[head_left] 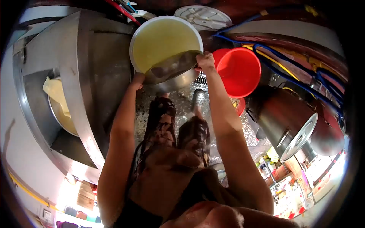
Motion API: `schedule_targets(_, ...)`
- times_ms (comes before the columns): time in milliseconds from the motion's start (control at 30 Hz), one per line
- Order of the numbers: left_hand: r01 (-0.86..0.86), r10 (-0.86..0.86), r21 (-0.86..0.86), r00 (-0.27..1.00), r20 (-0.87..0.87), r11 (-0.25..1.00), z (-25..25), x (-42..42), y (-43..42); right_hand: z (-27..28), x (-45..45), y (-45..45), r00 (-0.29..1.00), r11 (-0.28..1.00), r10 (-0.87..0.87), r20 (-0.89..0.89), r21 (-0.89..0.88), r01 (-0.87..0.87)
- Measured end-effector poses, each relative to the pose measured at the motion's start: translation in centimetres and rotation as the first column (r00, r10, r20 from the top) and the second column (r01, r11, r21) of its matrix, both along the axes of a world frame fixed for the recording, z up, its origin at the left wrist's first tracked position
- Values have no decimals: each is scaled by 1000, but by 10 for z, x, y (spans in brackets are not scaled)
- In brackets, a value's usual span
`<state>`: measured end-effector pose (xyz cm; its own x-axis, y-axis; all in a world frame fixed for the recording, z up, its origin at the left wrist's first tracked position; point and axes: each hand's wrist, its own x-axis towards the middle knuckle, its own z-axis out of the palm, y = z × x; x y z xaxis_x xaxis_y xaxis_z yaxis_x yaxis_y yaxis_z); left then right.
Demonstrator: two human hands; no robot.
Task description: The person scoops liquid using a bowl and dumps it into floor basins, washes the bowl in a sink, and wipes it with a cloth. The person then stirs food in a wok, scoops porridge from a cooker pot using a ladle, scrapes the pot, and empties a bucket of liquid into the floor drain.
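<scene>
A large round tub (pixel 165 38) with a pale rim holds yellowish liquid at the top centre. Over its near edge is a dark, round, shallow piece (pixel 171 69), tilted, like a sieve or pan; its exact kind is hard to tell. My left hand (pixel 138 80) is closed on the left end of this piece, beside the tub's wall. At the other end, near the tub's right rim, my right hand (pixel 205 61) grips it with bent fingers.
Red buckets (pixel 243 72) stand right of the tub, near a floor grate. A pale round lid (pixel 203 16) lies behind. Large metal pots (pixel 277 117) and blue hoses (pixel 289 76) are at right. A steel counter (pixel 85 76) runs along the left. The floor (pixel 148 102) looks wet.
</scene>
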<state>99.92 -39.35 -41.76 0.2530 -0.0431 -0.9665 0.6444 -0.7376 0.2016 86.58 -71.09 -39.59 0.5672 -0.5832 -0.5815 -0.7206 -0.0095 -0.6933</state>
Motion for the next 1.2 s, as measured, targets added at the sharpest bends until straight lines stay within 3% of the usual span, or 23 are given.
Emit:
schedule_targets(67,24,-23,-64,1000,16,998,-36,21,13,-37,-5,-2,891,876,388,237,-395,-276)
schedule_targets(100,35,-32,-110,999,35,993,-58,34,18,9,29,1,1000,996,-1,2,-91,1)
schedule_targets(133,47,-38,-155,998,57,987,-75,44,22,35,49,4,892,922,-311,-329,121,367)
schedule_targets(200,65,-51,-200,996,76,978,-85,56,14,16,52,3,880,904,-368,-301,108,415)
schedule_targets(267,124,-119,-18,977,177,992,-65,69,-15,-12,49,-3,928,989,-130,-350,19,146)
schedule_targets(300,134,-128,-19,976,176,991,-60,73,-24,-7,52,-4,926,988,-139,-350,19,155)
schedule_targets(367,475,-494,153,778,389,867,-60,79,-33,21,59,0,899,929,-230,-372,190,316)
schedule_targets(400,482,-500,152,774,389,863,-64,83,-38,17,57,2,897,927,-238,-372,189,324)
schedule_targets(433,706,-759,285,571,312,648,-75,85,-41,8,51,6,905,972,-172,-389,83,220)
schedule_targets(500,855,-936,384,292,199,348,-96,84,-46,-8,40,10,894,992,-51,-445,-124,-5)
schedule_targets(567,649,-753,387,520,403,655,-119,77,-46,-7,36,14,874,992,-74,-480,-127,14)
schedule_targets(600,657,-759,386,511,403,647,-153,77,-38,-8,34,15,854,992,-83,-514,-129,19)
schedule_targets(633,649,-761,399,522,385,648,-154,76,-42,-15,29,13,849,997,-60,-524,-67,29)
schedule_targets(800,489,-636,422,685,356,763,-150,86,-56,-41,2,24,906,993,-68,-417,-118,20)
schedule_targets(867,203,-355,341,804,476,918,-152,88,-53,-58,-12,32,951,985,-140,-275,-134,106)
schedule_targets(900,27,-177,269,816,550,963,-157,88,-52,-58,-18,34,951,990,-108,-291,-117,77)
schedule_targets(933,-223,156,43,794,588,974,-160,83,-47,-58,-23,36,951,990,-122,-286,-109,94)
schedule_targets(967,-451,472,-183,692,546,873,-147,75,-50,-59,-28,39,953,991,-136,-271,-49,127)
schedule_targets(1000,-436,457,-179,698,551,882,-134,72,-54,-60,-35,41,954,987,-151,-257,10,159)
schedule_targets(1067,-849,858,-192,436,270,492,-86,71,-74,-42,-37,47,957,982,-189,-221,-55,182)
schedule_targets(1133,-847,867,-216,435,243,486,-58,66,-81,-43,-46,52,935,978,-206,-287,-96,186)
schedule_targets(1167,-851,881,-240,424,212,467,-43,64,-84,-41,-53,55,955,969,-245,-168,-75,236)
schedule_targets(1200,-853,892,-264,416,179,451,-29,61,-88,-30,-57,56,951,965,-262,-162,-71,254)
